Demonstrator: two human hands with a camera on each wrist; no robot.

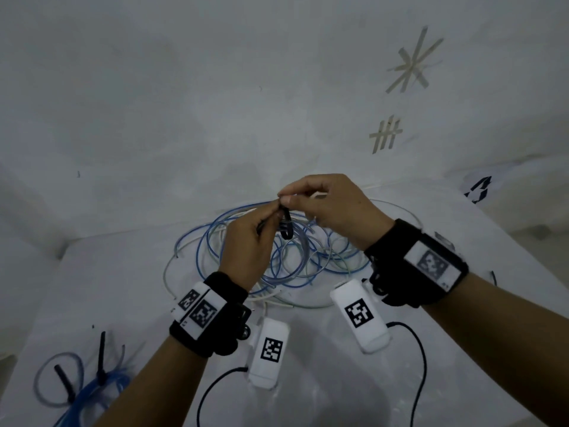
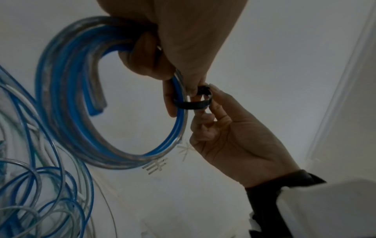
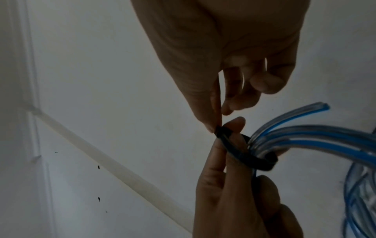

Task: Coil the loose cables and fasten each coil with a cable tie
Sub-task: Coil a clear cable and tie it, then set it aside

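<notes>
Both hands meet above the white table (image 1: 308, 365): left hand (image 1: 246, 248) grips the blue coil (image 2: 67, 96), right hand (image 1: 332, 211) pinches the black cable tie (image 2: 193, 103) looped around it. Loose cables (image 1: 215, 241) lie beneath; white wall (image 1: 184, 87) beyond.

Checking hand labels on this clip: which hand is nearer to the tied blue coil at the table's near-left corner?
Left. The left hand is raised above the loose cables at mid-table, on the same side as the tied blue coil. The right hand is farther right and farther back.
</notes>
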